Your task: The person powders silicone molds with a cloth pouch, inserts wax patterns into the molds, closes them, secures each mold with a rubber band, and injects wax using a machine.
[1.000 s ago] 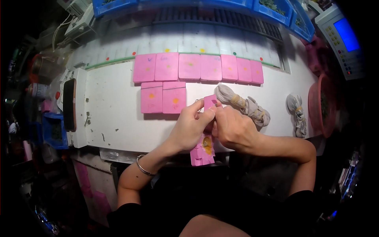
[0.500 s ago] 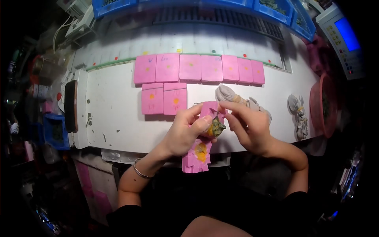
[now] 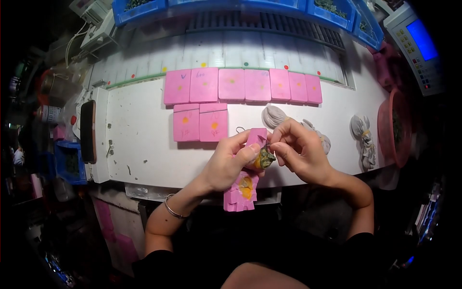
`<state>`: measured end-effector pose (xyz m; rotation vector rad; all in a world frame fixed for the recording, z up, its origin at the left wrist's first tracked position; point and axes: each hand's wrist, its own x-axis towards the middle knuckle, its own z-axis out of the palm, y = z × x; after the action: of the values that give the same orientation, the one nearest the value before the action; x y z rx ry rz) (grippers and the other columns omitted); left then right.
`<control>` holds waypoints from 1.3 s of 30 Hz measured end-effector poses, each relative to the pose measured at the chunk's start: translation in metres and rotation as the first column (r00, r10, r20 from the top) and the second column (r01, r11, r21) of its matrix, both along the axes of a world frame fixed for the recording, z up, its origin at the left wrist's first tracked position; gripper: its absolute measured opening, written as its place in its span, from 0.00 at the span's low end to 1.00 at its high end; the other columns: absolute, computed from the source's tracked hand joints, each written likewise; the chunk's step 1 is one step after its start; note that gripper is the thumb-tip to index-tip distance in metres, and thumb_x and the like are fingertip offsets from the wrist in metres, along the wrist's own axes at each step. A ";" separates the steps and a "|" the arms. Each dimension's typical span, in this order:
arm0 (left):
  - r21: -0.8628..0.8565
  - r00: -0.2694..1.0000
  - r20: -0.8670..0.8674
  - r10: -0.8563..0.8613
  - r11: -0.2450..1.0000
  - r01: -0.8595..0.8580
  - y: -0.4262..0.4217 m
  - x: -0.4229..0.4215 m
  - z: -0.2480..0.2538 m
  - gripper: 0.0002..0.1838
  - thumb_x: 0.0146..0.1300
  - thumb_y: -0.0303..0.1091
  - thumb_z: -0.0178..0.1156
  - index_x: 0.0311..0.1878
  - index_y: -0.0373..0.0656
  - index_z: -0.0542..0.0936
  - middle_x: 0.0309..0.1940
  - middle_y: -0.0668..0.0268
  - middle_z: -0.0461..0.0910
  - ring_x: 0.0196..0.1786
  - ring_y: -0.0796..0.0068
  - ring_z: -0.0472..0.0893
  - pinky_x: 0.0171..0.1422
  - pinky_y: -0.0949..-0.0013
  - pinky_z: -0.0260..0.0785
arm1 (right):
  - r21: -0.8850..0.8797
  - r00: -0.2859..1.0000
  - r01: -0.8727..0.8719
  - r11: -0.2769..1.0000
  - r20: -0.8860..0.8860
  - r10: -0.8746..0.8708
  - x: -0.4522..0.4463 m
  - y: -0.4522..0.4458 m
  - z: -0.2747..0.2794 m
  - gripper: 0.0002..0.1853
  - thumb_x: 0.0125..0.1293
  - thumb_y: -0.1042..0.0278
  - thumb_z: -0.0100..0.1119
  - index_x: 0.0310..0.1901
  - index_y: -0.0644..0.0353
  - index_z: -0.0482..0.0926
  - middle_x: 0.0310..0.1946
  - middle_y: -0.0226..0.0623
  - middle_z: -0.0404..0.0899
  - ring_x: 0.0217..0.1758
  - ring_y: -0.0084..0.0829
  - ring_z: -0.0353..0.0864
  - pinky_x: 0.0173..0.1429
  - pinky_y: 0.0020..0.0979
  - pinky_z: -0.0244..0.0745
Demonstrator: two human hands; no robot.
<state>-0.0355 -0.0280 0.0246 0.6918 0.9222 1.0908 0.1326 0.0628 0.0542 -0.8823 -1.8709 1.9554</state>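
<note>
A pink rubber mould [image 3: 239,200] is folded open in my left hand [image 3: 225,163], its lower half hanging down with a yellow-orange patch in its hollow. Seated in the upper half is a small dark green, knobbly wax-like piece [image 3: 264,158] with yellow-orange around it. My left thumb presses on the mould beside this piece. Thumb and forefinger of my right hand [image 3: 308,156] are pinched together at the right edge of the mould, close to the green piece. Whatever is between those fingertips is too small to make out.
Pink blocks [image 3: 232,85] stand in two rows before a belt with coloured dots [image 3: 246,63]. Banded grey-white bundles [image 3: 364,142] lie to the right, near a reddish bowl [image 3: 395,127]. A phone [image 3: 87,130] is at left; blue bins [image 3: 332,12] line the back.
My right fingers have drawn together into a pinch at the mould's edge, and the hand has risen slightly. The belt's coloured dots have shifted left. My left hand keeps its hold.
</note>
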 end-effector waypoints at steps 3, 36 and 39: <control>0.013 0.999 0.030 0.022 1.000 -0.022 0.001 -0.001 0.001 0.20 0.68 0.42 0.46 0.52 0.34 0.70 0.34 0.62 0.77 0.30 0.78 0.78 0.35 0.74 0.72 | 0.071 0.997 0.069 0.995 0.011 -0.070 -0.005 -0.003 0.007 0.04 0.64 0.80 0.53 0.40 0.67 0.70 0.19 0.31 0.73 0.21 0.17 0.70 0.26 0.21 0.65; 0.091 0.996 -0.080 0.050 0.995 -0.043 0.004 0.005 -0.015 0.20 0.67 0.42 0.49 0.52 0.35 0.70 0.31 0.64 0.77 0.30 0.79 0.77 0.33 0.75 0.71 | 0.119 0.999 -0.035 0.992 0.018 0.033 0.003 0.000 -0.014 0.04 0.68 0.79 0.45 0.39 0.65 0.71 0.21 0.28 0.69 0.20 0.13 0.65 0.23 0.16 0.60; 0.058 0.997 0.002 0.072 0.996 -0.072 0.009 0.006 -0.015 0.19 0.67 0.41 0.48 0.53 0.34 0.70 0.32 0.63 0.77 0.30 0.78 0.78 0.34 0.75 0.72 | 0.039 0.999 0.045 0.998 -0.002 -0.045 0.001 -0.002 -0.013 0.03 0.66 0.80 0.46 0.36 0.65 0.71 0.20 0.30 0.70 0.20 0.15 0.67 0.25 0.21 0.64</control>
<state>-0.0293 -0.0193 0.0099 0.7108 0.9245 1.1854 0.1338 0.0610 0.0411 -0.9046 -1.8658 1.8857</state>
